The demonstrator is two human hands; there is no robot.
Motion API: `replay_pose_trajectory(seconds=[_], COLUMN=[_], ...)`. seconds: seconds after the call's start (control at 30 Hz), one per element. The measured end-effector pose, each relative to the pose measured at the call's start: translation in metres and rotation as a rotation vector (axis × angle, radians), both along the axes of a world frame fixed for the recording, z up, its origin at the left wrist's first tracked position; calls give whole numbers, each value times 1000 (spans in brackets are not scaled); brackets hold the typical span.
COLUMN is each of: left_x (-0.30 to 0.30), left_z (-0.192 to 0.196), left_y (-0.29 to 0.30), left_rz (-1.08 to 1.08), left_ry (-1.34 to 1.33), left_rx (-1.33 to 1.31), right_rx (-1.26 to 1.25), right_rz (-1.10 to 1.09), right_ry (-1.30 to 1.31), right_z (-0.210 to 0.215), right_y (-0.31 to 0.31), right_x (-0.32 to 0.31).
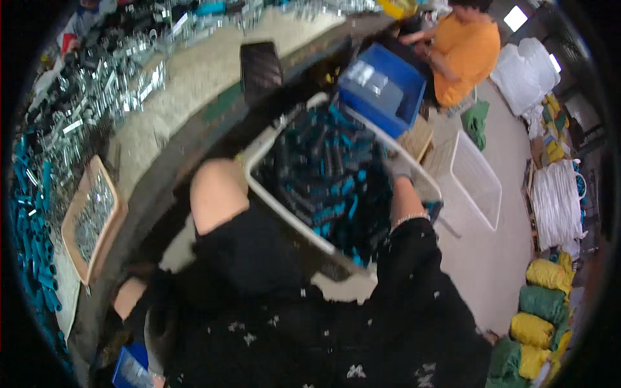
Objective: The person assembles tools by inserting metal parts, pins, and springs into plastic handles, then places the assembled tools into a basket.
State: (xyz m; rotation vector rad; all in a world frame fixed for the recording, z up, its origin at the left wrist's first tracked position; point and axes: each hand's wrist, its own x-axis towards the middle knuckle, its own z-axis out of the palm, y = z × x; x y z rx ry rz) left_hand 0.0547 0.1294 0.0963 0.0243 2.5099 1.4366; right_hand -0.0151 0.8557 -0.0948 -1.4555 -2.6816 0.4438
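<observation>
Handles of black and teal fill the white bin (pixel 259 155), where I see my gloved right hand (pixel 398 169) clasping its far rim, left hand unseen.

Black top w/ white flecks; short sleeves; grey glove, bracelet.

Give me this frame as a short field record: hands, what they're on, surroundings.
right hand: gloved, on the far right rim of the white crate; grip not clear
left hand: not visible; bare left arm at the crate's near left rim
crate contents: black and teal handled parts
bench: metal parts heap, wooden tray
beyond: blue bin, empty white basket
other person: orange shirt, at the blue bin
</observation>
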Motion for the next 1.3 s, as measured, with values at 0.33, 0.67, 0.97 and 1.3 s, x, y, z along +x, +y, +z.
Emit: replay_pose_trajectory(seconds=[0.33,0.67,0.97,1.3], left_x=[-93,-93,-49,-48], left_z=[-50,-74,-31,-44], left_y=[64,68,1,-38], left_rz=[-209,-257,-207,-34], left_ry=[243,111,-68,-81], left_rx=[142,199,105,453], right_rx=[22,-158,-276,110], right_rz=[-59,227,-232,420], right_ry=[-151,-27,-141,1007], right_z=[-45,-29,-45,173], right_y=[-3,-51,-46,-291], right_x=[12,54,16,-110])
